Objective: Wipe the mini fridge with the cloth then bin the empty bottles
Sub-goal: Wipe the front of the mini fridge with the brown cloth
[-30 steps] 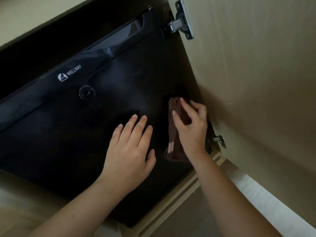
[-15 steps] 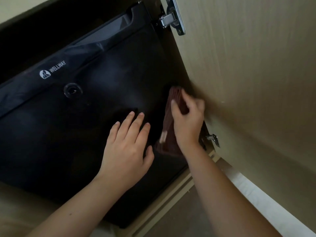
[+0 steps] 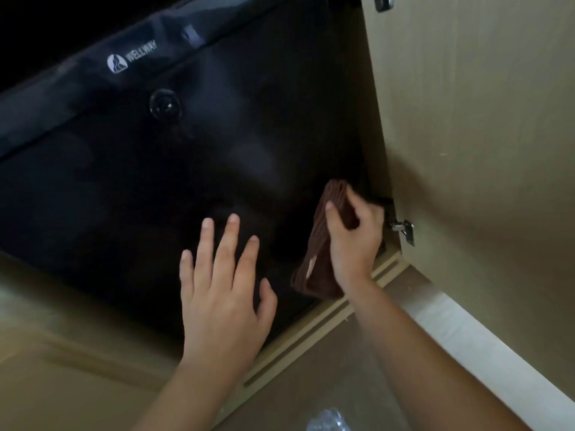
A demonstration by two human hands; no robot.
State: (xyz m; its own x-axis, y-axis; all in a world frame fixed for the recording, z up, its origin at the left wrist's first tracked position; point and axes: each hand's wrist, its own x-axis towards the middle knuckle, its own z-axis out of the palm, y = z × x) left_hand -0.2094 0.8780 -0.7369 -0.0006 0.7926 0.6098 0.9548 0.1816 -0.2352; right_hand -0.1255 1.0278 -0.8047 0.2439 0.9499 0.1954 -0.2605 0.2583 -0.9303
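— Low at the right edge of the glossy black mini fridge door [image 3: 217, 157]: folded brown ribbed cloth [image 3: 315, 244], pressed to the dark face. Clamped by the right hand [image 3: 354, 241], thumb on one side, fingers curled over the other.
— And the left hand [image 3: 224, 293]?
— Spread wide, empty, laid toward the middle of the door. Touching or just above, impossible to tell.
— Likely trouble?
— Knuckles against the small metal hinge [image 3: 403, 229], just beside the right hand on the pale wooden cabinet door [image 3: 466, 150]. Probably a scrape if swept further right. Also a loose tail of cloth hanging below the grip, near the wooden sill [image 3: 336, 325]. Could snag in the groove there or slip out of the fold.
— Anything else?
— Fingermarks from a bare left palm on gloss, likely undoing the wipe.
— Room to move?
— Tight to the right, with only a narrow gap between fridge and cabinet door. Blocked below by the sill. Open upward and leftward, across the wide dark panel toward the round lock [image 3: 165, 104].
— Bottles?
— Only a crumpled clear plastic shape [image 3: 326, 419] at the bottom edge, cut off. Bottle or not, unclear. Binning not yet begun, by the look.
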